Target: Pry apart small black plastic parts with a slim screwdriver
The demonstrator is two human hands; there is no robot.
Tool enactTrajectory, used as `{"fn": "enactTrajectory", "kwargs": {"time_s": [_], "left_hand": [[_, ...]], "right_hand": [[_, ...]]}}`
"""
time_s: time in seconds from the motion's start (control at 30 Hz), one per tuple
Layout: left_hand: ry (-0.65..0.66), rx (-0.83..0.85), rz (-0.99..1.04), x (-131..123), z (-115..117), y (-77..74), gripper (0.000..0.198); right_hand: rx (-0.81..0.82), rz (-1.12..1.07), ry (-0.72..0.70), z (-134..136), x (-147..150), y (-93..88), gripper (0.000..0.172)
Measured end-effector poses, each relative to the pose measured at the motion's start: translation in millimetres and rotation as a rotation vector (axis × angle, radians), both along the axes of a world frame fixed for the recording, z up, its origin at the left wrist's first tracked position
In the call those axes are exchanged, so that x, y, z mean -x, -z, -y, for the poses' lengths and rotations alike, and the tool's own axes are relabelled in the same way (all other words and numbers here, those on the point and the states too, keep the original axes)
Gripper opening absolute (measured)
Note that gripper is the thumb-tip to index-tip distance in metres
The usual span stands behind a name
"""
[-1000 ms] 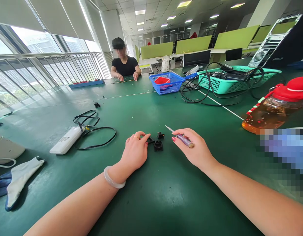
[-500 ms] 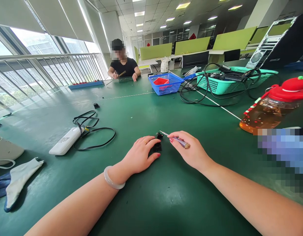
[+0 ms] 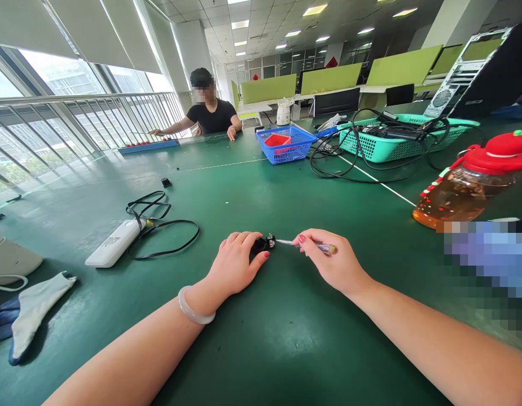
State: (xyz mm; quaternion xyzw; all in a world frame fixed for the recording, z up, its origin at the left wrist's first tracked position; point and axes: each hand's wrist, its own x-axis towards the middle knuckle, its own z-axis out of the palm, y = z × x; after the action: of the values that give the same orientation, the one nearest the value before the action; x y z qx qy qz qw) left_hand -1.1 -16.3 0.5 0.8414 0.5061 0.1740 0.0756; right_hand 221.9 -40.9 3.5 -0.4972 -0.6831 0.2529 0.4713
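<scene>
Low over the green table [image 3: 294, 338], my left hand [image 3: 235, 262] is closed on a small black part [image 3: 261, 245], gripping it between thumb and fingers. Metal bits show at the part's right end; its exact kind is too small to make out, and my fingers cover some of it. In my right hand [image 3: 332, 262] is a thin screwdriver [image 3: 326, 248] with a see-through handle, pinched by thumb and forefinger. Its shaft points left, and the tip is at or very close to the metal end of the black part.
To the left lie a white power bank [image 3: 117, 242] with a black cable and a glove [image 3: 36, 310]. Further off stand a blue basket [image 3: 286, 152] and a teal basket [image 3: 371, 149] of cables. A red-lidded bottle [image 3: 464, 194] is at right. Across the table sits a person [image 3: 214, 115].
The black part has turned in my left hand, its metal end now facing right. My right hand has shifted slightly right, the screwdriver lying flatter. The other person's arm now reaches toward the blue tray.
</scene>
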Motion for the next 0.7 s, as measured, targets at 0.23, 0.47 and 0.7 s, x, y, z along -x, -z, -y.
{"fn": "enactTrajectory", "kwargs": {"time_s": [0.23,0.47,0.7], "left_hand": [[0.162,0.057,-0.005,0.0,3.1,-0.6,0.051],[0.247,0.063,0.032,-4.6,8.0,-3.1,0.028],[0.121,0.001,-0.093,-19.2,16.5,-1.0,0.024]], "right_hand": [[-0.138,-0.066,0.061,8.2,-3.5,-3.5,0.044],[-0.185,-0.068,0.102,7.6,-3.6,-4.0,0.040],[-0.253,-0.074,0.094,3.9,-3.0,-0.9,0.037]]}}
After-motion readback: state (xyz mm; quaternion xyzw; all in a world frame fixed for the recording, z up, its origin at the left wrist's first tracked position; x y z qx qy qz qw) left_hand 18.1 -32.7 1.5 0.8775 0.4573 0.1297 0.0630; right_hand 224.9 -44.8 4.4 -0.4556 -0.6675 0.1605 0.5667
